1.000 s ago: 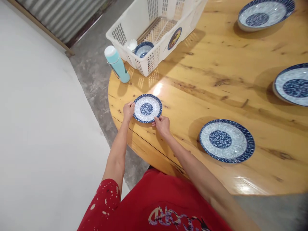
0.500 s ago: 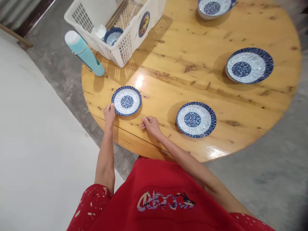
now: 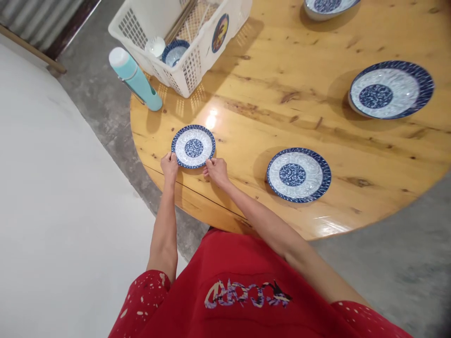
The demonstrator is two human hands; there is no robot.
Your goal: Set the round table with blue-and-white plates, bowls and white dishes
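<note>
A blue-and-white plate (image 3: 193,148) with a dark blue rim lies near the left edge of the wooden table. My left hand (image 3: 169,166) pinches its rim at the lower left, fingers closed. At the lower right of the same rim, my right hand (image 3: 216,172) is closed too, thumb and fingertips on the edge. To the right sits a second patterned plate (image 3: 299,175), apart from both hands.
A white plastic basket (image 3: 183,70) holds a blue-rimmed bowl (image 3: 175,55), a small white bowl (image 3: 155,47) and some sticks. Beside it stands a turquoise bottle (image 3: 137,80). Farther round the wooden table (image 3: 253,126) are a blue-rimmed dish (image 3: 391,89) and another dish (image 3: 327,6).
My right hand has moved left to the plate and taken hold of its rim. My left hand keeps its pinch on the plate. The whole view has shifted slightly.
</note>
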